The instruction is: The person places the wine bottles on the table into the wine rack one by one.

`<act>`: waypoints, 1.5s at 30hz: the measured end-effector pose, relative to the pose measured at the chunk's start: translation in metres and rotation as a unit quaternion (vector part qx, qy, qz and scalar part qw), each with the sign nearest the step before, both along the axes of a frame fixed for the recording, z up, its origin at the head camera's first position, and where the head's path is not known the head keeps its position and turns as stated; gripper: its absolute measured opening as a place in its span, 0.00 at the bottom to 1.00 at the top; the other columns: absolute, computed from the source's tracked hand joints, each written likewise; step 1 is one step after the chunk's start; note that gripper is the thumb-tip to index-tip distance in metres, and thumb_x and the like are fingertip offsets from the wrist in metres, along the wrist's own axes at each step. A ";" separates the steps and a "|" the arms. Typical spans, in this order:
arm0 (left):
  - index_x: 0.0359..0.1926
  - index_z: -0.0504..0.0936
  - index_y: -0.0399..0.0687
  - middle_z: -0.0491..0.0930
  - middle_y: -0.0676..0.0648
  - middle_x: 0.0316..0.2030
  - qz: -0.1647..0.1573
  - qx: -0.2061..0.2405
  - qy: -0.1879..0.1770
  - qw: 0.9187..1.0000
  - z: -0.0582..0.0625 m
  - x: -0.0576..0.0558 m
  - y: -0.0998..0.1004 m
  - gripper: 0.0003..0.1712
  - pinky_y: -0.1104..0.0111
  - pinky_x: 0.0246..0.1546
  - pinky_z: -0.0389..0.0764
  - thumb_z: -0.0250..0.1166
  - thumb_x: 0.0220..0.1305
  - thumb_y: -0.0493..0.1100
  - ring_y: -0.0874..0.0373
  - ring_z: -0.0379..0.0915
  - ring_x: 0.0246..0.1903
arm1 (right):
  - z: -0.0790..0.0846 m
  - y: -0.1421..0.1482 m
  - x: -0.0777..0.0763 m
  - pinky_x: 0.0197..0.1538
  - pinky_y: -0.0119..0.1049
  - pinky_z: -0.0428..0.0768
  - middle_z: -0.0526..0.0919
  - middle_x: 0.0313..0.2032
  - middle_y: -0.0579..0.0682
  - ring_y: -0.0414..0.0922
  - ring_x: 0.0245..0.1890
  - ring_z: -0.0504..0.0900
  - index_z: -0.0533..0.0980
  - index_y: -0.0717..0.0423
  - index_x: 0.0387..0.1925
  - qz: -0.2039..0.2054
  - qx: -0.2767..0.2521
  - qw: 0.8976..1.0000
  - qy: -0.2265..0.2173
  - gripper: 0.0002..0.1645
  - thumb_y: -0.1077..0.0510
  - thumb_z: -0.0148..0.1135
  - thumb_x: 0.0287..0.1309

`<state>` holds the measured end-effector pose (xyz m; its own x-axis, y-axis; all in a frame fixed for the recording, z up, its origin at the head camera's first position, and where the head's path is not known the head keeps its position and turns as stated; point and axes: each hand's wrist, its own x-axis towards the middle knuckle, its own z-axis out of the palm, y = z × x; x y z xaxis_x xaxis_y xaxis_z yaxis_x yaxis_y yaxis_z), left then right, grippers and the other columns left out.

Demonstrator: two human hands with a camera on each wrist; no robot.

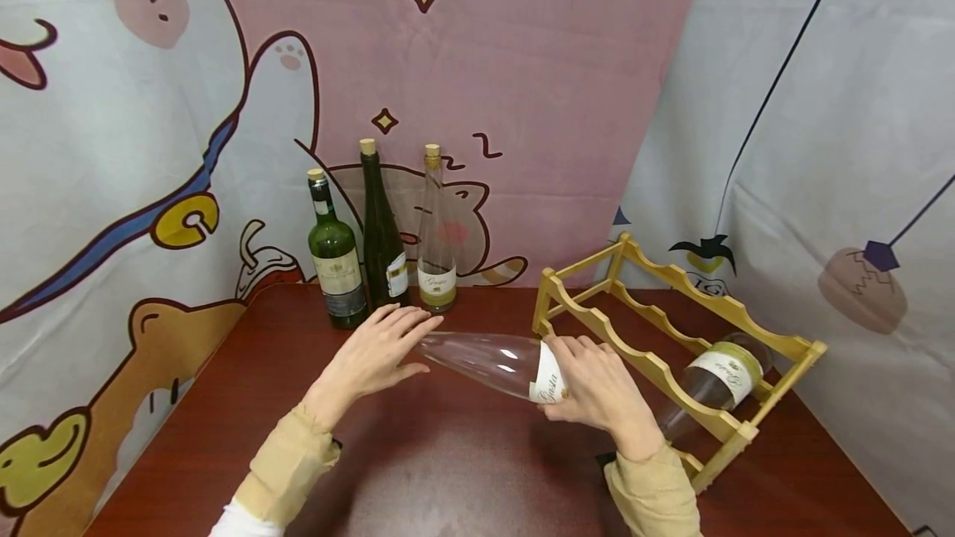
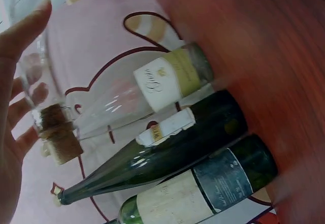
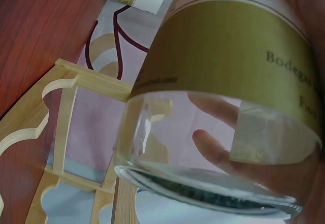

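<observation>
A clear glass wine bottle (image 1: 488, 361) with a white and gold label lies tilted in the air above the table, neck to the left. My right hand (image 1: 597, 384) grips it around the labelled base end. The base (image 3: 213, 188) fills much of the right wrist view, with fingers visible through the glass. At the neck, my left hand (image 1: 380, 350) lies with its fingers extended and thumb apart. In the left wrist view, a cork (image 2: 63, 148) plugs the neck between thumb and fingers; whether they touch the glass is hard to tell.
A wooden wine rack (image 1: 649, 359) stands at the right, holding another clear bottle (image 1: 719, 375). Along the back left stand a green bottle (image 1: 336, 247), a dark slim bottle (image 1: 380, 230) and a clear corked bottle (image 1: 436, 247). A cartoon-printed cloth (image 1: 537, 106) hangs behind the table.
</observation>
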<state>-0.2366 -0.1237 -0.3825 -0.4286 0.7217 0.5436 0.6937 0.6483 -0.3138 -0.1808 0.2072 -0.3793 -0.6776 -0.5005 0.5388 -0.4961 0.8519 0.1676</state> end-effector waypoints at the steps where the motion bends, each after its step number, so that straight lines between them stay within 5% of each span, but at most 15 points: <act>1: 0.61 0.72 0.52 0.80 0.50 0.51 -0.004 -0.005 0.004 1.000 -0.001 -0.001 0.000 0.42 0.58 0.57 0.71 0.73 0.45 0.60 0.54 0.75 0.52 | 0.000 0.000 0.000 0.30 0.40 0.74 0.82 0.34 0.50 0.46 0.31 0.78 0.72 0.55 0.49 0.001 0.001 1.000 -0.002 0.52 0.36 0.75 0.15; 7: 0.57 0.76 0.52 0.84 0.53 0.42 -0.026 -0.016 0.033 0.999 -0.008 -0.008 0.000 0.38 0.60 0.54 0.74 0.73 0.45 0.59 0.56 0.77 0.44 | 0.000 0.000 -0.001 0.29 0.39 0.73 0.82 0.34 0.49 0.46 0.32 0.78 0.72 0.54 0.49 0.006 0.003 1.000 -0.008 0.52 0.35 0.74 0.15; 17: 0.54 0.77 0.49 0.81 0.52 0.36 -0.014 -0.053 0.084 0.995 -0.015 -0.014 0.001 0.35 0.67 0.36 0.78 0.74 0.44 0.55 0.56 0.78 0.36 | -0.001 0.000 -0.001 0.33 0.40 0.75 0.83 0.38 0.49 0.46 0.35 0.78 0.72 0.54 0.50 0.011 0.002 1.000 -0.017 0.52 0.35 0.75 0.15; 28: 0.44 0.78 0.47 0.79 0.52 0.29 -0.054 -0.045 0.153 0.986 -0.024 -0.021 -0.002 0.25 0.71 0.21 0.76 0.67 0.51 0.58 0.59 0.76 0.25 | -0.001 0.003 -0.002 0.36 0.41 0.76 0.83 0.38 0.49 0.47 0.37 0.79 0.73 0.53 0.50 0.015 0.001 1.000 -0.015 0.52 0.36 0.75 0.15; 45: 0.32 0.72 0.44 0.73 0.52 0.20 -0.050 0.002 0.143 0.988 -0.036 -0.009 -0.005 0.22 0.70 0.16 0.72 0.68 0.46 0.55 0.59 0.72 0.17 | -0.002 -0.001 -0.001 0.44 0.42 0.76 0.83 0.41 0.48 0.47 0.41 0.80 0.73 0.51 0.51 0.017 0.006 0.999 -0.040 0.55 0.31 0.77 0.15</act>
<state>-0.2458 -0.1291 -0.4183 -0.1836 0.7507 0.6346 0.6378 0.5822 -0.5042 -0.1821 0.2064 -0.3810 -0.7005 -0.5303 0.4776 -0.5365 0.8326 0.1376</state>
